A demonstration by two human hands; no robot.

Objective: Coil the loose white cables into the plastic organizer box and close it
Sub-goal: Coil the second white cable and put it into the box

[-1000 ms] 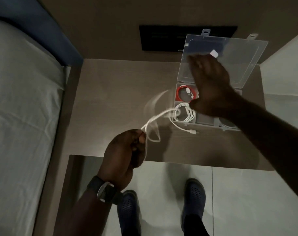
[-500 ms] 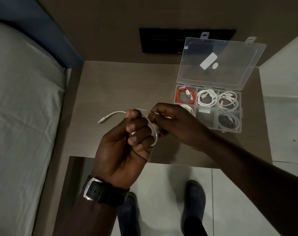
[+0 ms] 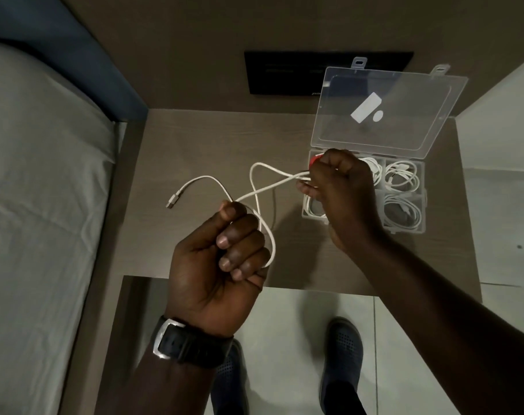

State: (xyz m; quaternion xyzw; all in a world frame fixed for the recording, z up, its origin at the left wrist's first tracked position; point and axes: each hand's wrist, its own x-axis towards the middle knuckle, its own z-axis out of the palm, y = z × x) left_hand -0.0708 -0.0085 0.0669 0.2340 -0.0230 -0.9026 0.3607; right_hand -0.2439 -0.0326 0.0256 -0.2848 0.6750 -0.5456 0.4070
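Observation:
A loose white cable (image 3: 256, 194) runs between both hands above the wooden nightstand (image 3: 195, 139). My left hand (image 3: 222, 259) is fisted around one stretch of it, and the plug end (image 3: 172, 201) sticks out to the left. My right hand (image 3: 341, 187) pinches the other stretch, hovering over the left compartments of the clear plastic organizer box (image 3: 404, 202). The box's lid (image 3: 386, 110) stands open, leaning back. Coiled white cables (image 3: 403, 175) fill the right compartments; a red cable (image 3: 314, 160) peeks out behind my right hand.
A bed with a grey sheet (image 3: 39, 205) borders the nightstand on the left. A black panel (image 3: 284, 73) sits on the wall behind the box. My two shoes (image 3: 341, 345) stand on the tiled floor below the nightstand's front edge.
My hands were close together; now my right hand has pulled the cable rightward toward the box, stretching loops between the hands. The plug end still points left.

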